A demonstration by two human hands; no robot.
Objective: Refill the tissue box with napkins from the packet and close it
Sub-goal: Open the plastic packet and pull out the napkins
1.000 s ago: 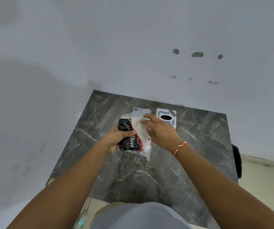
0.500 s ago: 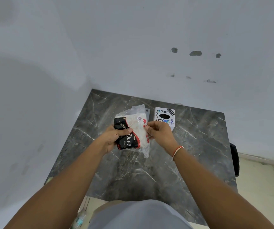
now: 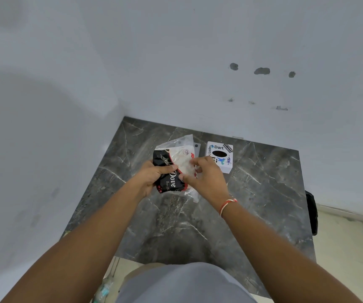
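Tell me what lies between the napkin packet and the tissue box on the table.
In the head view, a small pale flat piece with a dark hole lies between the napkin packet and tissue box.

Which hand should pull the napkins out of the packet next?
Right hand: its fingers already pinch the napkins at the packet opening, while the left hand steadies the packet.

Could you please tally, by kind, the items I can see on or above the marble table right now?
Napkin packet, held by the left hand and right hand: 1
White tissue box with stickers: 1
Flat grey piece behind the packet, possibly the box's lid: 1
Total: 3
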